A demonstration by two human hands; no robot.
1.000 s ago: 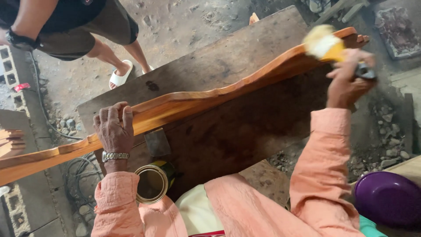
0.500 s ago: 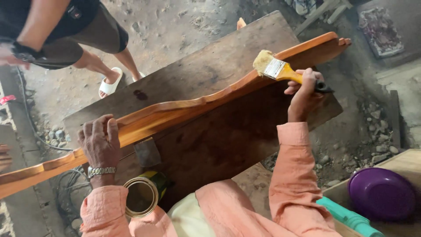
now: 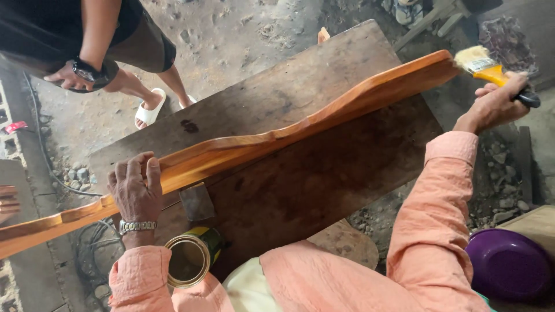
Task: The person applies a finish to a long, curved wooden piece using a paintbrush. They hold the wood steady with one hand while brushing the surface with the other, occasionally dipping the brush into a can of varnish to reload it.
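Nearest us sits an open can (image 3: 188, 260) between our left sleeve and the tabletop (image 3: 324, 173), its mouth facing up and a dark amber liquid inside. To the far right, low down, a purple bowl (image 3: 509, 264) rests beside our right sleeve.

Our left hand (image 3: 136, 188) curls over the board (image 3: 243, 149), fingers draped across its top edge, gripping it and pinning it to the tabletop. The board is long, wavy-edged and glossy orange; it lies slantwise across the dark tabletop, its near end running off past our left wrist and its far end reaching the upper right.

Our right hand (image 3: 494, 107) is closed around the black handle of a brush (image 3: 488, 68). The pale bristles sit just at the far tip of the board, touching it or nearly so; we cannot tell which.

We judge the step to be coating the board's far end. The next stroke calls for a steady left hand and a light, even pull of the bristles along the curved edge, without flooding the tip.

Beyond the tabletop another person's legs (image 3: 139, 86) stand on the dirt floor in white sandals.
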